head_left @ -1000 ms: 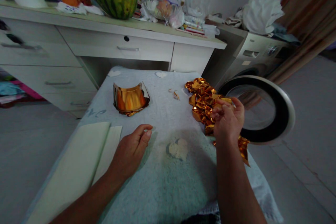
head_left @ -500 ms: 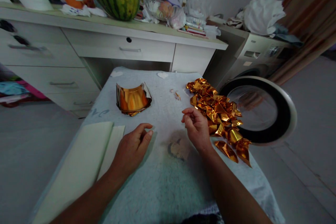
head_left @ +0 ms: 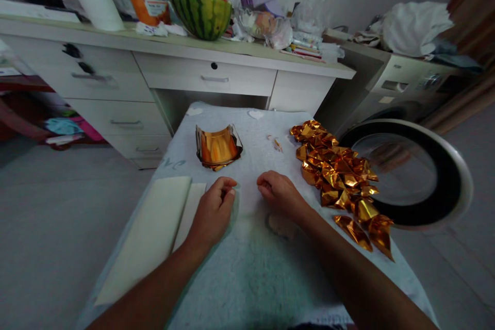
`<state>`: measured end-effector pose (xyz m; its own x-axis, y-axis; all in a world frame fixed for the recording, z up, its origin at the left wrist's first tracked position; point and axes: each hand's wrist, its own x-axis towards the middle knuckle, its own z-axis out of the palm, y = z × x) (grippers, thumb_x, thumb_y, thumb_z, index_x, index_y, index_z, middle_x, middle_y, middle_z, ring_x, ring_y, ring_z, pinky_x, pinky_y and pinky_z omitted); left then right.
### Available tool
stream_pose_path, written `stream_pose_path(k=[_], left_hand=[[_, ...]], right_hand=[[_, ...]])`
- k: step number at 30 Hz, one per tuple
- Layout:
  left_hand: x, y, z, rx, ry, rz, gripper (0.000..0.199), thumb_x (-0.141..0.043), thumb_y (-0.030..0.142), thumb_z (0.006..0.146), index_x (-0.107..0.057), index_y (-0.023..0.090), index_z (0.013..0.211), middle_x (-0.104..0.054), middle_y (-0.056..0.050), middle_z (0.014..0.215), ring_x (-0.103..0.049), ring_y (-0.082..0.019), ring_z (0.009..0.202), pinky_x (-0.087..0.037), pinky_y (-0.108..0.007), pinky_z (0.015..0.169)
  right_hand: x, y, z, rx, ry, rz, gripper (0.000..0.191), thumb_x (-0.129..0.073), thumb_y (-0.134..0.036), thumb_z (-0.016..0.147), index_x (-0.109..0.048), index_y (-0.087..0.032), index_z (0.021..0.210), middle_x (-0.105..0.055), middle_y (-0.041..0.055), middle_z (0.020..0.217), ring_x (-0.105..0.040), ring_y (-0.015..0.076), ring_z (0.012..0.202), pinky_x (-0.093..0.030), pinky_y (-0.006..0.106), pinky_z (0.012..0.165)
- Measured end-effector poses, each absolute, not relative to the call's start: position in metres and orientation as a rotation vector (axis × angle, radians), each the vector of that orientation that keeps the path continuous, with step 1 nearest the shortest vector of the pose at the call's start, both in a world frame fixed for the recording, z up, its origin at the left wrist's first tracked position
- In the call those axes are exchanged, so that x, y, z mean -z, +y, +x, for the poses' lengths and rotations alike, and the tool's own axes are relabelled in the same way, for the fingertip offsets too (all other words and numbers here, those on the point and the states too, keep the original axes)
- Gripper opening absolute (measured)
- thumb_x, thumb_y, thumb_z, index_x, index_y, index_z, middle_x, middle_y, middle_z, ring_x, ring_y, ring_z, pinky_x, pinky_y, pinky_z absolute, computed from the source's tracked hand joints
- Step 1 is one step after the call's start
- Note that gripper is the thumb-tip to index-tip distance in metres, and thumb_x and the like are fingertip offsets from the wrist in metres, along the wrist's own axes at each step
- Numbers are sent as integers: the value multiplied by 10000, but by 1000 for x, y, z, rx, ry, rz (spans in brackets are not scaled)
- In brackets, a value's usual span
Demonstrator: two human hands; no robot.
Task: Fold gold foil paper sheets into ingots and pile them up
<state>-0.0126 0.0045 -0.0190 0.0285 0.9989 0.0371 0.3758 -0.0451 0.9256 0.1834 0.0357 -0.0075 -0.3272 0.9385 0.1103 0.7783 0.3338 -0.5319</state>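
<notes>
So, closest to me there's the desk (head_left: 247, 278), covered in a pale bluish cloth with heart shapes on it, and both forearms come in over it from the bottom corners. On the right side of the desk sits the heap of folded foil pieces (head_left: 336, 170), and they're super shiny: coppery gold, creased into pointy little shapes, bright glints on the facets. Two or three of the nearest ones sit at the loose end of the heap, and the rest bunch up together in a band running away toward the far edge. Over on the left, a pale folded sheet (head_left: 154, 232) lies flat beside the left forearm. The left hand (head_left: 214, 209) is loosely curled, thumb side up, with a small gap showing between thumb and forefinger. The right hand (head_left: 280, 191) faces it just across the cloth, knuckles up, fingers bunched and pointing left; can't tell if anything is tucked in there. The two hands are near each other but not touching. Past them on the left is a stack of foil sheets (head_left: 218, 147), smooth gold inside and bowed up at both ends like a little trough. A few tiny scraps (head_left: 277, 145) lie between stack and heap. Farther back there's a white cabinet (head_left: 218, 75) with a cut watermelon (head_left: 199, 13) on top.
</notes>
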Motion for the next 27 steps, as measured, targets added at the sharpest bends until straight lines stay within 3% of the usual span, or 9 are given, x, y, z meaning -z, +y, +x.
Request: stream_pose_path(k=[6,9,15,20,23,27], left_hand=[[27,13,-16,-1258,1385,1131,133,-513,261,849,-546,235,975,-546,27,809,-483,-120,651,-391,-253,603],[28,15,-18,-1401,1390,991,156,-531,233,837,-546,237,993,-523,30,814,-482,-110,671,-401,-239,617],[31,18,-22,-1513,1439,795,299,-565,199,825,-554,273,1115,-546,10,1059,-546,-104,837,-454,-244,733],[34,20,-22,-1526,1410,744,332,-571,183,820,-556,280,1137,-551,9,1065,-558,-98,811,-460,-247,716],[34,21,-21,-1537,1407,744,325,-569,173,818,-566,275,1127,-555,6,1052,-559,-99,810,-460,-246,712],[35,22,-21,-1539,1399,748,320,-570,169,817,-571,269,1121,-559,2,1037,-562,-106,835,-459,-249,718]], right_hand=[[3,63,150,-416,-2282,-1470,192,-502,-116,878,-667,-149,970,-655,75,958,-588,178,897,-444,289,829],[6,71,132,-316,-2333,-1378,296,-438,-88,894,-651,-157,1087,-646,96,1128,-567,196,1071,-443,311,942],[6,79,108,-232,-2466,-1399,473,-340,-93,927,-465,-153,1379,-454,118,1473,-520,210,1242,-459,345,1003],[-1,87,90,-134,-2564,-1533,468,-280,-125,961,-398,-128,1414,-392,184,1505,-632,233,1110,-537,366,866],[1,90,83,-45,-2594,-1616,421,-278,-154,977,-430,-104,1367,-436,225,1452,-682,239,984,-555,361,764],[3,91,82,-2,-2620,-1615,322,-291,-167,986,-556,-136,1165,-572,168,1294,-690,217,906,-547,330,728]])
